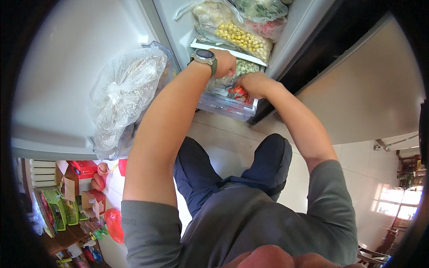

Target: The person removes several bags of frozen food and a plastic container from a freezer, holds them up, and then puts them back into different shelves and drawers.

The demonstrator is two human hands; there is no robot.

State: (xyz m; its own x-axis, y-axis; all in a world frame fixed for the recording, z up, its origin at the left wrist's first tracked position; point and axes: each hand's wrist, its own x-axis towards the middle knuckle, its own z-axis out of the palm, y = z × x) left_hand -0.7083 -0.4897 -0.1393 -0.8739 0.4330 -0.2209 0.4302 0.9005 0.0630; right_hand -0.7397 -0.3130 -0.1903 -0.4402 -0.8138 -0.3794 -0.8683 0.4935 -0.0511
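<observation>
My left hand (226,63), a watch (204,56) on its wrist, is over the open clear plastic drawer (228,107) of a fridge or freezer. Its fingers curl down near a clear bag of pale green food (248,67); their grip is not plain. My right hand (255,83) reaches into the same drawer from the right, fingertips down beside a red package (238,90). Whether it grips the package is hidden. A white-edged shelf (231,52) above the hands bears a bag of yellow corn kernels (239,37).
On the left, the open door (67,83) carries a knotted clear plastic bag (124,97) in its rack. More bagged food (261,11) fills the upper shelf. A beige panel (365,87) stands at right. Cardboard boxes (70,181) and a red bag (114,225) are lower left.
</observation>
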